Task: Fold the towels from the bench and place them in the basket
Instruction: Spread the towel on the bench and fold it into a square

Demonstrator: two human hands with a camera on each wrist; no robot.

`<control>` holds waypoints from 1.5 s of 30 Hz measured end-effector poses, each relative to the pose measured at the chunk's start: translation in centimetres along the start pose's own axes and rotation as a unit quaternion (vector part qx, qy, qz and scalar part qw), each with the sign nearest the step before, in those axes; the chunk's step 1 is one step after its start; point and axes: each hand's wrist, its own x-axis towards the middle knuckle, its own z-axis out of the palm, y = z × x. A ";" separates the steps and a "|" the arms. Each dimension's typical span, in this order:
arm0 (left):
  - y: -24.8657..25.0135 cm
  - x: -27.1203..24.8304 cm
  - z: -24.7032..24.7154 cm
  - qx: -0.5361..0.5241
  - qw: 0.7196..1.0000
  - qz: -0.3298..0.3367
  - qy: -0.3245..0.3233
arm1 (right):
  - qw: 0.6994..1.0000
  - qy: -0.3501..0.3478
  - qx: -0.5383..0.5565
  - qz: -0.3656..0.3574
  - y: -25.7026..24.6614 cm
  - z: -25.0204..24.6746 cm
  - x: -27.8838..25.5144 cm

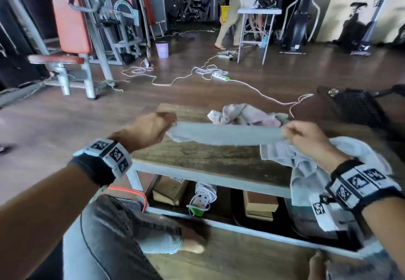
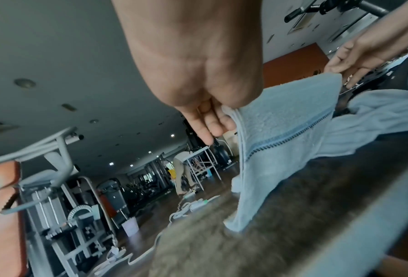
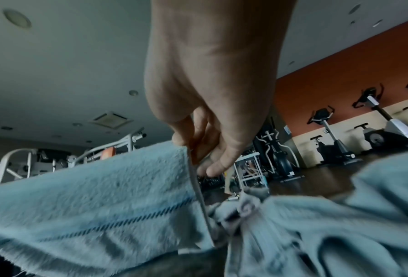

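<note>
Pale blue terry, the towel (image 1: pixel 225 134) is stretching taut between your hands above the bench (image 1: pixel 197 159), its long axis running hand to hand. Your left hand (image 1: pixel 149 129) and right hand (image 1: pixel 306 136) are each pinching an end, equally near.

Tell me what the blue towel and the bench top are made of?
The blue towel held between the left hand and right hand looks like soft terry cloth, probably cotton: its surface is fuzzy and looped, with a woven stripe. The bench top looks like worn, matte wood, with streaky brown grain; its frame looks like grey painted metal.
</note>
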 end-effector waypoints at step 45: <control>-4.4 6.5 12.0 -0.085 0.965 -0.239 -0.072 | 0.976 -0.107 -0.191 0.013 4.5 10.1 9.4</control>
